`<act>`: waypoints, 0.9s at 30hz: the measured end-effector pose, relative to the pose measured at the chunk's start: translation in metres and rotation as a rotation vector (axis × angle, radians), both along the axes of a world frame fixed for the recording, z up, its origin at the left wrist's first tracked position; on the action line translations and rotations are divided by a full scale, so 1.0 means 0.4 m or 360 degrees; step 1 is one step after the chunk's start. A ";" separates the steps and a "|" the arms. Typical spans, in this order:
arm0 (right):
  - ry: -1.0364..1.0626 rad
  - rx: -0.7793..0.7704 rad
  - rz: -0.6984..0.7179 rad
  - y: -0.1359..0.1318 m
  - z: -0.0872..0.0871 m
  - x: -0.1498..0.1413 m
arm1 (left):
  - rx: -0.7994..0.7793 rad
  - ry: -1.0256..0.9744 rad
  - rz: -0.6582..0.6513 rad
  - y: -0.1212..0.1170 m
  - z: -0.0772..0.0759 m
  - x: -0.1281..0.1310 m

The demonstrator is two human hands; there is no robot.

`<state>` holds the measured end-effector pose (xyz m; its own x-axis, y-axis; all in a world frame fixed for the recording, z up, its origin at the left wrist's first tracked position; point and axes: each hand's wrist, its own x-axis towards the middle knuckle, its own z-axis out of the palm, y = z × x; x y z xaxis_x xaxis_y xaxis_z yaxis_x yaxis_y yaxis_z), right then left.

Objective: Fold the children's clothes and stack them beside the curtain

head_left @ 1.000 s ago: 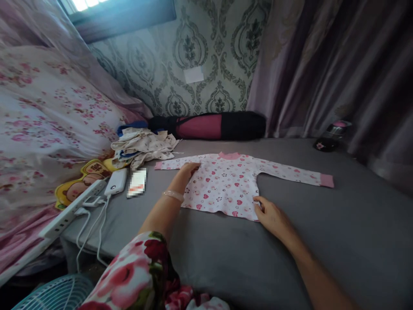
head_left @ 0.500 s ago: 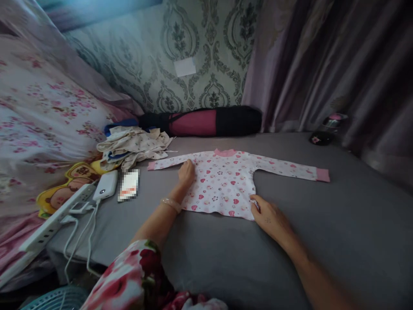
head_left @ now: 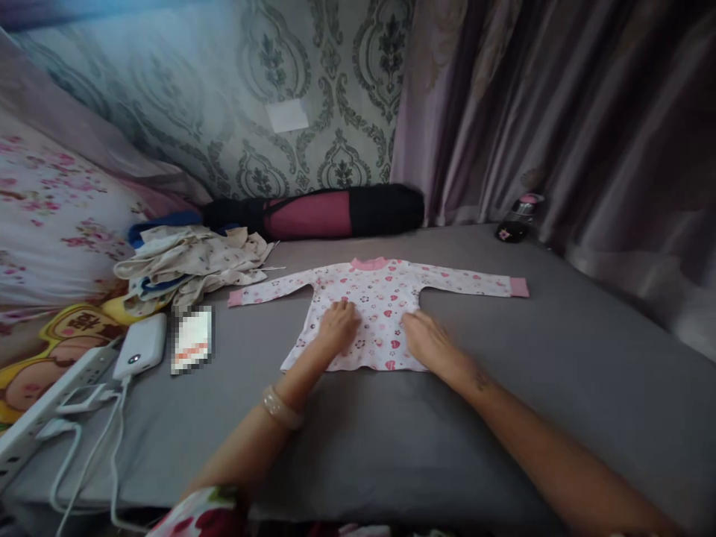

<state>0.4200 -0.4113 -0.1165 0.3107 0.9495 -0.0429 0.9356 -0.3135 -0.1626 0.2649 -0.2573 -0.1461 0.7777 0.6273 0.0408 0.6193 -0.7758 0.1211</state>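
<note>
A small long-sleeved shirt [head_left: 372, 328], white with pink hearts and little flowers, lies spread on the grey bed sheet. Its collar and cuffs are pink, and both sleeves stretch out sideways. My left hand [head_left: 338, 328] lies on the left part of the shirt's body, palm down, fingers resting on the fabric. At the shirt's right side edge, my right hand [head_left: 429, 341] has its fingers curled in on the cloth. The fingertips of that hand are partly hidden. A pale bangle [head_left: 281, 408] circles my left wrist.
Left of the shirt are a heap of clothes [head_left: 190, 257], a blurred-out card [head_left: 191, 339], a white power bank [head_left: 141, 344] with cables and a power strip [head_left: 61, 403]. A black and maroon roll [head_left: 313, 214] lies along the wall. A dark bottle [head_left: 514, 220] stands back right.
My left hand has moved from the left armpit onto the shirt's body. My right hand has shifted up from the lower right corner along the side. The view has turned slightly right.
</note>
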 end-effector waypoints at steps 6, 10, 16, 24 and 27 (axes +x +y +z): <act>0.0075 0.0205 0.0159 0.141 -0.086 -0.009 | -0.0091 -0.0210 -0.0038 -0.116 -0.065 0.034; 0.0154 0.0117 -0.0057 0.195 -0.133 0.025 | -0.0115 -0.0164 -0.0025 -0.126 -0.076 0.022; 0.0071 0.0080 -0.0217 0.273 -0.135 0.073 | 0.0049 -0.0076 -0.0075 -0.134 -0.076 0.016; -0.0082 0.0177 -0.0507 0.370 -0.154 0.147 | 0.0172 -0.0086 -0.0121 -0.125 -0.107 0.015; -0.0131 0.0249 -0.0525 0.378 -0.165 0.160 | 0.0212 -0.0105 -0.0124 -0.126 -0.114 0.016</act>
